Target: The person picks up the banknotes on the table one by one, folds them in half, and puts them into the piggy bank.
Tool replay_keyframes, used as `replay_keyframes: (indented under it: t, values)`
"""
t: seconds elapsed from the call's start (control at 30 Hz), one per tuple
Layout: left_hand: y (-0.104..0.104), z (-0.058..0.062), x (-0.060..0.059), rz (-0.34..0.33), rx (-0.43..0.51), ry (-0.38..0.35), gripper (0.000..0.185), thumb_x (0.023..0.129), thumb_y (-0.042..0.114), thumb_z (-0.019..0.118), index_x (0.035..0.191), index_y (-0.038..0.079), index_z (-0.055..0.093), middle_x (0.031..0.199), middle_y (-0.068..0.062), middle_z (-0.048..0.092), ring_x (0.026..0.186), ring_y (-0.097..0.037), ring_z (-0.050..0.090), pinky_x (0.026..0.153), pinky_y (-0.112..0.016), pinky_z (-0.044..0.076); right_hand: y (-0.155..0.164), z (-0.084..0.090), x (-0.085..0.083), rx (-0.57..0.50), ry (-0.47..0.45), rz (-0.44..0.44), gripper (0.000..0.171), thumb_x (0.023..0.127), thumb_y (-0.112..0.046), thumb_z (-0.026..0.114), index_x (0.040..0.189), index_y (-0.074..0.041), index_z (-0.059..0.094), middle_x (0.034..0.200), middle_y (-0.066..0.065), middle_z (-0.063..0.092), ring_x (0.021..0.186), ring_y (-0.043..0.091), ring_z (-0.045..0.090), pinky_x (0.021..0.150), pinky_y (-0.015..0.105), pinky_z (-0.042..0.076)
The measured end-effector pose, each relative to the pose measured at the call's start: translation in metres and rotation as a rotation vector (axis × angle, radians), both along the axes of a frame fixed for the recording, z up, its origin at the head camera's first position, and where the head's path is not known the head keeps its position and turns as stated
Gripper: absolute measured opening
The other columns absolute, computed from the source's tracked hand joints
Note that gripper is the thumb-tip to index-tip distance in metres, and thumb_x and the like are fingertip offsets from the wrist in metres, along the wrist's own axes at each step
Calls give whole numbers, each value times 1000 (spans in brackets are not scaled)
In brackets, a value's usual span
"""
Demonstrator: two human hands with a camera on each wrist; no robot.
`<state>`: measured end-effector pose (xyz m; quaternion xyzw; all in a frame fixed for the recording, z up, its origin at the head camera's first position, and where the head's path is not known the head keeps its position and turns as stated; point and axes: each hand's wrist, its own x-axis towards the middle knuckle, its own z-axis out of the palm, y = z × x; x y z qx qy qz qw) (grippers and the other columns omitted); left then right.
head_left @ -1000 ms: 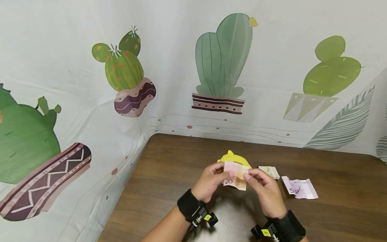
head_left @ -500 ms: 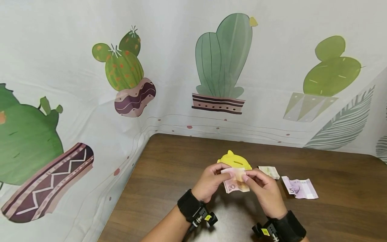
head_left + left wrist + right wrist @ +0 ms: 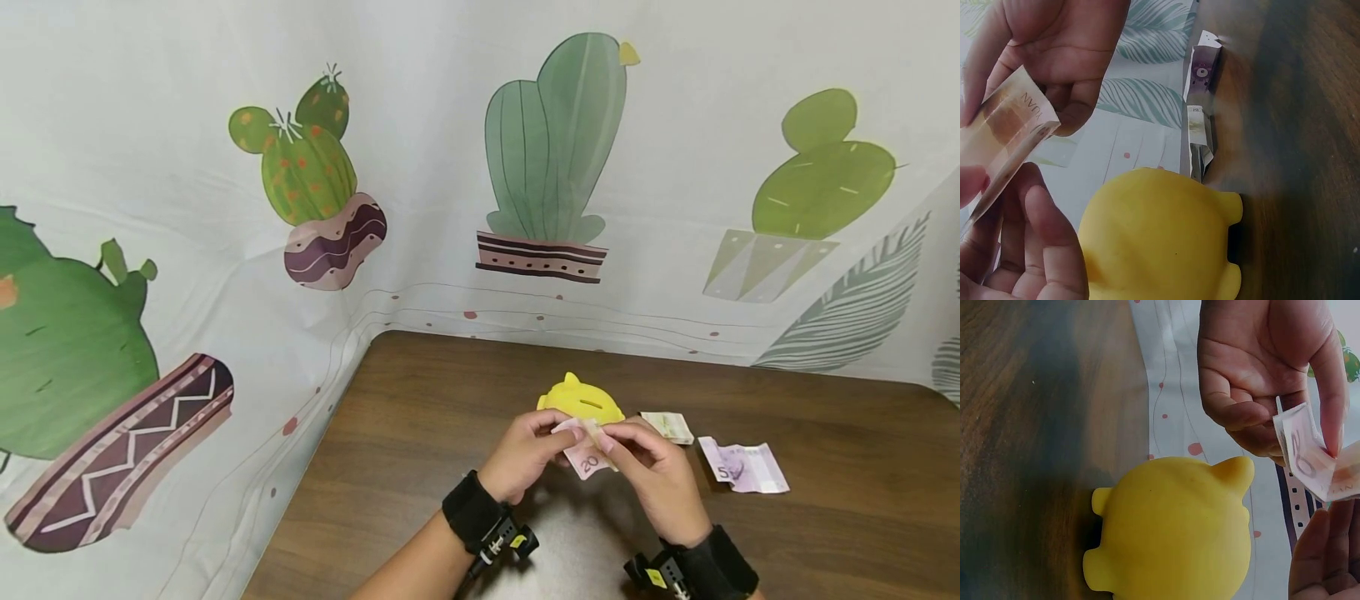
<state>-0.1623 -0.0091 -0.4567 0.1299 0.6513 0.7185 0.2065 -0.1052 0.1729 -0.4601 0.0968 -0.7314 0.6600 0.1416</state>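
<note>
Now the pink banknote [image 3: 587, 446], flat a second ago, is folded narrower between the pinching left hand [image 3: 525, 457] and right hand [image 3: 654, 475], nearer fitting the yellow piggy bank [image 3: 579, 397] behind.

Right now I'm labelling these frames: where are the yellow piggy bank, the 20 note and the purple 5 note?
yellow piggy bank [image 3: 581, 398], head view, top near the slot.
20 note [image 3: 587, 461], head view, printed face below the hands.
purple 5 note [image 3: 744, 467], head view, middle of the note.
</note>
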Motion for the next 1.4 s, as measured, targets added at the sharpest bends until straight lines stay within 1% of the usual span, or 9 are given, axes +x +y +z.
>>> replay_keyframes:
  t: [0.27, 0.47, 0.53, 0.67, 0.77, 1.0, 1.1, 1.23, 1.4]
  values:
    - [1, 2, 1, -22, 39, -15, 28, 98, 10, 59, 112, -13, 66, 90, 1, 66, 76, -8, 64, 67, -21, 56, 3, -1, 1, 31, 25, 76, 22, 96, 5, 61, 117, 5, 69, 117, 3, 62, 111, 7, 59, 86, 17, 53]
    - [0, 3, 2, -75, 90, -46, 31, 102, 10, 50, 117, -13, 64, 100, -1, 68, 84, -9, 69, 74, -26, 61, 3, -3, 1, 29, 40, 85, 24, 96, 7, 60, 118, 7, 69, 126, 7, 56, 119, 9, 54, 88, 16, 53]
    - [-1, 4, 2, -84, 108, -59, 33, 103, 12, 48, 119, -12, 63, 103, -3, 69, 85, -10, 70, 75, -28, 61, 2, -5, 1, 44, 70, 76, 24, 95, 9, 60, 117, 7, 70, 126, 9, 56, 120, 9, 54, 89, 15, 52]
    - [0, 5, 1, -79, 129, -82, 36, 105, 17, 46, 121, -11, 63, 107, -9, 71, 87, -12, 71, 77, -30, 62, 1, -7, -1, 116, 129, 19, 26, 92, 10, 63, 114, 1, 74, 125, 12, 57, 123, 9, 52, 99, 14, 44]
    - [-1, 5, 0, -76, 140, -101, 40, 106, 22, 46, 123, -9, 63, 110, -14, 72, 87, -13, 73, 78, -31, 62, 0, -8, -1, 167, 136, -25, 26, 91, 8, 67, 112, -5, 76, 126, 9, 58, 124, 6, 51, 102, 13, 39]
    - [-2, 6, 0, -100, 144, -114, 38, 106, 23, 47, 125, -7, 61, 109, -9, 72, 86, -12, 73, 74, -30, 62, -1, -11, -2, 232, 196, -31, 31, 87, 12, 69, 112, -6, 76, 124, 12, 60, 124, 6, 51, 103, 13, 38]
    - [-3, 6, 0, -109, 154, -122, 36, 106, 22, 47, 124, -6, 61, 106, -8, 73, 86, -13, 74, 72, -29, 62, 0, -12, -3, 242, 201, -27, 33, 87, 12, 69, 113, -7, 76, 124, 12, 60, 125, 5, 51, 103, 12, 38]
    - [-3, 7, 0, -127, 169, -115, 34, 103, 23, 54, 123, -3, 61, 102, -5, 74, 88, -13, 74, 72, -29, 61, 0, -13, -3, 258, 209, -24, 35, 86, 12, 69, 116, -6, 75, 125, 12, 60, 125, 4, 51, 102, 11, 39]
    - [-3, 8, 1, -144, 185, -101, 34, 98, 17, 62, 126, -2, 60, 101, -1, 73, 88, -11, 73, 75, -27, 61, 0, -13, -3, 279, 208, -23, 37, 85, 12, 71, 116, -6, 75, 127, 12, 60, 125, 5, 52, 95, 10, 44]
